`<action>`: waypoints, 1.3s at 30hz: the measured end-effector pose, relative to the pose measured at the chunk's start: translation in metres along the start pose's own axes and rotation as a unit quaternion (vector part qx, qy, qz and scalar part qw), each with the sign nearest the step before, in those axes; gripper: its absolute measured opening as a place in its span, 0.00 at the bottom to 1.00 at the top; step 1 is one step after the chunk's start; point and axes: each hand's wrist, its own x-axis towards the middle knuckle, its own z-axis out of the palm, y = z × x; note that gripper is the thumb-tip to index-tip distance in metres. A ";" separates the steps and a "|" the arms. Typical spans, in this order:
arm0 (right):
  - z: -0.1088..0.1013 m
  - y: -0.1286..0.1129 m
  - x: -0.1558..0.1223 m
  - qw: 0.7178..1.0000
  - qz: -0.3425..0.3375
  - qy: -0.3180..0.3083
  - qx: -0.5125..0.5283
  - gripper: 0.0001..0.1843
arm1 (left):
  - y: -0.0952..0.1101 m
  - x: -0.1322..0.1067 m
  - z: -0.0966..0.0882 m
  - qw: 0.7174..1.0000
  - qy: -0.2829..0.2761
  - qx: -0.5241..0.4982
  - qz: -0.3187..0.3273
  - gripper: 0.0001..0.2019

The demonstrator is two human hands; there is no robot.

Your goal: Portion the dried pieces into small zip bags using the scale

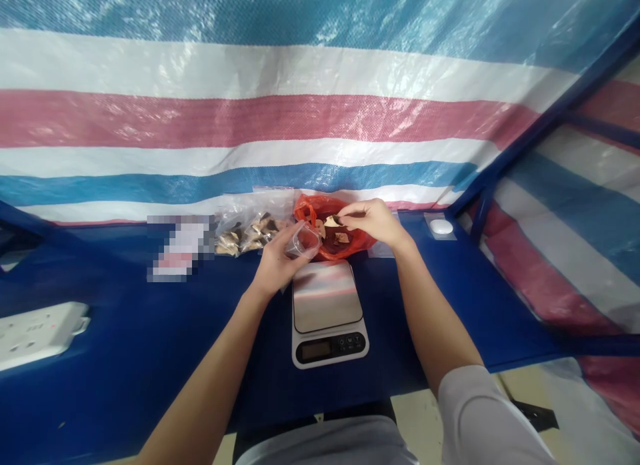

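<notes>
My left hand [280,255] is closed around a small clear plastic bag [303,240], held open just behind a kitchen scale [327,313]. My right hand [373,221] pinches a pale dried slice [333,220] over a red plastic bag [330,235] that holds several more dried pieces. The scale has a shiny steel plate and a dark display at its front, with nothing lying on the plate. Both hands work at the far side of a blue table [125,358].
Clear bags of dried pieces [247,231] lie left of the red bag, beside a blurred packet [180,246]. A white power strip [40,331] sits at the left edge. A small white round object [441,226] rests at the back right. A striped tarp [300,118] hangs behind.
</notes>
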 end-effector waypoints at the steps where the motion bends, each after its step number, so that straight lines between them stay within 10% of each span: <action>1: -0.001 -0.006 -0.002 1.000 0.000 -0.004 0.009 0.09 | 0.000 -0.001 0.001 1.000 0.001 0.000 0.002 0.33; 11: 0.022 -0.063 -0.015 0.982 -0.067 -0.082 -0.154 0.09 | 0.007 -0.005 0.002 0.998 -0.005 -0.010 0.056 0.35; 23: 0.054 -0.072 -0.015 0.937 -0.116 -0.134 -0.301 0.12 | 0.004 -0.008 0.001 0.998 0.000 -0.039 0.052 0.35; 39: -0.003 -0.028 -0.010 0.970 -0.043 -0.056 -0.231 0.13 | 0.006 -0.008 -0.001 0.999 0.018 -0.050 0.009 0.34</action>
